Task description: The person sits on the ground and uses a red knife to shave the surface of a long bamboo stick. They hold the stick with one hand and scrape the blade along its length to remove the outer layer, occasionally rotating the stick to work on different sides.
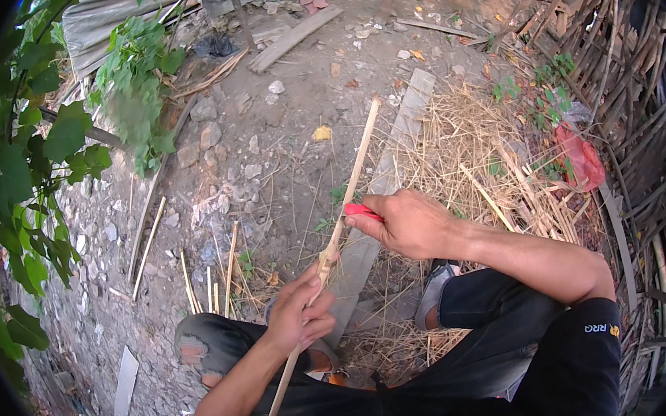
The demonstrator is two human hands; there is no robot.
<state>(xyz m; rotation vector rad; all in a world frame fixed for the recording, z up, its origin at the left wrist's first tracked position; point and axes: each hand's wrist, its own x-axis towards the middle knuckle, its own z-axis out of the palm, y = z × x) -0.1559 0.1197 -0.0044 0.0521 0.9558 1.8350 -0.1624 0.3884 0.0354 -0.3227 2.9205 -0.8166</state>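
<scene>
The left hand (299,311) is closed around a long bamboo stick (351,186), low on its length, and the right hand (402,221) is closed on a red-handled tool (363,211), probably a knife, pressed against the same stick a little higher. I cannot see the blade itself, only the red part coming out of the fist. The stick goes diagonally from beside the person's left knee up and away over the ground, with its far end above bare earth. I think the left hand holds it steady so that the tool can work along the side.

The stick is thin, pale yellow and almost straight, with a rougher knot just above the left hand. Under the stick lies a grey plank (384,195), and to the right of the stick there is a heap of dry straw and shavings (471,146). Left of the stick about 5 cut strips (210,280) lie on the ground.
</scene>
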